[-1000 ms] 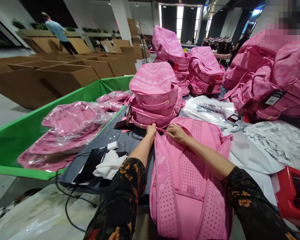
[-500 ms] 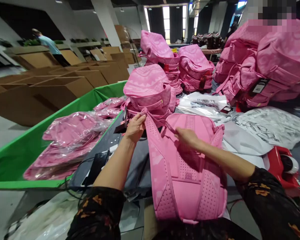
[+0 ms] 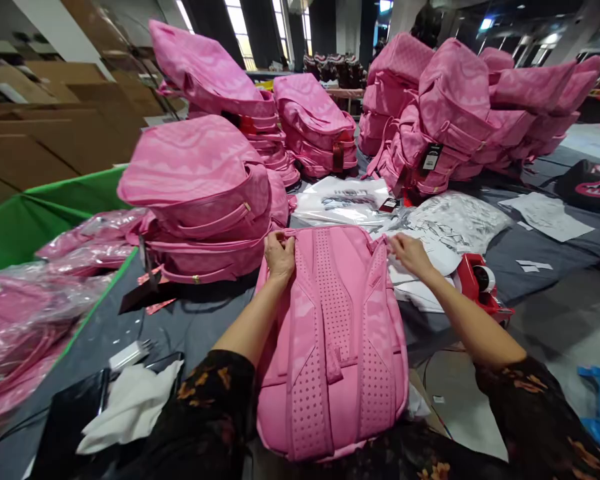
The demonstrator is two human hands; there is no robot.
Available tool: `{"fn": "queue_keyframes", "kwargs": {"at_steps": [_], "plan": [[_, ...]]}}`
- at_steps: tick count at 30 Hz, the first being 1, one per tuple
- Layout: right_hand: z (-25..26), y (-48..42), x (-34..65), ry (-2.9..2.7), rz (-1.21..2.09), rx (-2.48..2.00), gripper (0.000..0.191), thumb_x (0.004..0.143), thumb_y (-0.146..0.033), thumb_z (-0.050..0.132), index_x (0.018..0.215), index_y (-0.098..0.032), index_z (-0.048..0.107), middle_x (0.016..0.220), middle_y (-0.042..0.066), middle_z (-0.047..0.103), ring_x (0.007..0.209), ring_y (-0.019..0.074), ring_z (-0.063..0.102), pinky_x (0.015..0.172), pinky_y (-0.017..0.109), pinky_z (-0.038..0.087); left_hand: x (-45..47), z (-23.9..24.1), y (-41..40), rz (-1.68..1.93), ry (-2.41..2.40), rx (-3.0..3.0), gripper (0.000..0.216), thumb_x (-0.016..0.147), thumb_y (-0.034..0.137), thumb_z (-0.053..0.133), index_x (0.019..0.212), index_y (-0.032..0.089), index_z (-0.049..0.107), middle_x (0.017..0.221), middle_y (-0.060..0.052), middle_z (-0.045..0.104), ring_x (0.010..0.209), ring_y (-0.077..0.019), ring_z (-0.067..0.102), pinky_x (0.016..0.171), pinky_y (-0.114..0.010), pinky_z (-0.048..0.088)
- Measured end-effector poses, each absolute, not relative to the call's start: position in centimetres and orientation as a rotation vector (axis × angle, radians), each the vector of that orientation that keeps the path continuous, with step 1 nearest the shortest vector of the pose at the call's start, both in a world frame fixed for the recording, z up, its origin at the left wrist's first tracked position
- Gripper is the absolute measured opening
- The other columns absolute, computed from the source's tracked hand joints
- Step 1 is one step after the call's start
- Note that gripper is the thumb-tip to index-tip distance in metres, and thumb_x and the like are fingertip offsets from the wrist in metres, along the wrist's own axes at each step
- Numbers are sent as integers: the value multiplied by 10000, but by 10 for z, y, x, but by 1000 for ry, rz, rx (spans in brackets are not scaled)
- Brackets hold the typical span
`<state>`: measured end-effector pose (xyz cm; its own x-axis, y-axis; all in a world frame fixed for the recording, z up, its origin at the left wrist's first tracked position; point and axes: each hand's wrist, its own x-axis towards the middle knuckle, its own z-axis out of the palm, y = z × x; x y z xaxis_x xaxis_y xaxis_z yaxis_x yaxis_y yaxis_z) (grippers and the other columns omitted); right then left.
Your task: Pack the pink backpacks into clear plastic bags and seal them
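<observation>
A pink backpack point(image 3: 347, 400) lies with its padded back panel facing up, its lower end at the table edge close to my body. Both dotted shoulder straps rest flat along it. My left hand point(image 3: 280, 257) is closed at the upper left corner, fingers gripping the left shoulder strap point(image 3: 307, 333) near its top. At the upper right corner, my right hand point(image 3: 411, 253) pinches the top end of the right shoulder strap point(image 3: 377, 327). What lies under the fingers is partly hidden. A stacked pair of pink backpacks point(image 3: 195, 180) sits just beyond my left hand.
More pink backpacks point(image 3: 315, 120) are piled across the dark table. A green-lined bin point(image 3: 65, 207) with bagged pink packs stands left. Clear plastic bags point(image 3: 345, 203), a red tape dispenser point(image 3: 473, 283), a white cloth point(image 3: 133, 403) and a white charger point(image 3: 129, 355) lie around.
The left strap, held out to the left before, now lies flat on the backpack. My right hand has moved from the strap webbing to the upper right corner. The view has turned right.
</observation>
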<state>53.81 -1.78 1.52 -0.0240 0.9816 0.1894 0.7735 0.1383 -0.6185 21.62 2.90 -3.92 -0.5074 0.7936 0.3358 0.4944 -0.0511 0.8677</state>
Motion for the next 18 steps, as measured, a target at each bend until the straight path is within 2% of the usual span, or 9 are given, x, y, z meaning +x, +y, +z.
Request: {"fn": "queue_keyframes", "kwargs": {"at_steps": [2, 4, 7, 9, 11, 14, 16, 18], "plan": [[9, 24, 548, -1659, 651, -1879, 374, 1023, -430, 486, 732, -205, 554, 553, 21, 615, 474, 152, 554, 537, 254, 401, 219, -31, 30, 1606, 1953, 1577, 392, 770, 197, 725, 1149, 181, 626, 1276, -157, 620, 1261, -350, 518, 1166, -512, 341], [5, 51, 543, -1611, 806, -1911, 401, 994, -458, 507, 673, -218, 511, 465, -8, 542, 432, 147, 520, 493, 243, 380, 234, -23, 34, 1547, 1757, 1853, 380, 786, 211, 730, 1156, 202, 646, 1282, -141, 621, 1276, -355, 493, 1187, -533, 312], [8, 60, 522, -1637, 571, -1778, 334, 890, -414, 584, 631, -232, 477, 476, -32, 518, 501, 140, 529, 513, 230, 384, 273, -18, 45, 1212, 1239, 2115, 215, 843, 213, 678, 1057, 220, 701, 1112, -99, 670, 1129, -295, 568, 1092, -468, 437], [14, 48, 512, -1705, 357, -1609, 260, 816, -399, 628, 667, -233, 494, 556, -28, 571, 563, 140, 551, 557, 234, 406, 302, -20, 52, 1031, 988, 2121, 195, 825, 205, 689, 1017, 225, 722, 1047, -81, 664, 1067, -263, 586, 976, -396, 514], [19, 27, 507, -1797, 273, -1425, 235, 771, -412, 659, 720, -228, 521, 621, -18, 611, 589, 140, 571, 589, 241, 428, 323, -25, 56, 970, 861, 2101, 168, 783, 196, 727, 949, 222, 732, 986, -68, 649, 1019, -246, 596, 896, -349, 537], [17, -4, 504, -1777, 323, -1285, 223, 768, -412, 638, 738, -225, 519, 631, -12, 620, 565, 132, 581, 574, 237, 450, 338, -38, 53, 1057, 839, 2089, 233, 744, 188, 777, 972, 217, 734, 968, -63, 665, 1001, -240, 616, 935, -366, 519], [15, -19, 501, -1739, 362, -1241, 207, 783, -403, 620, 746, -226, 519, 634, -10, 629, 553, 127, 592, 566, 234, 474, 339, -46, 49, 1140, 880, 2047, 331, 741, 164, 765, 1066, 214, 720, 1038, -75, 690, 1023, -243, 631, 976, -391, 501], [17, -31, 495, -1778, 317, -1197, 193, 782, -386, 637, 756, -228, 529, 636, -16, 638, 544, 122, 597, 581, 236, 502, 338, -51, 46, 1192, 931, 1965, 327, 738, 121, 721, 1054, 202, 708, 1049, -75, 702, 995, -238, 647, 962, -389, 503]]}}
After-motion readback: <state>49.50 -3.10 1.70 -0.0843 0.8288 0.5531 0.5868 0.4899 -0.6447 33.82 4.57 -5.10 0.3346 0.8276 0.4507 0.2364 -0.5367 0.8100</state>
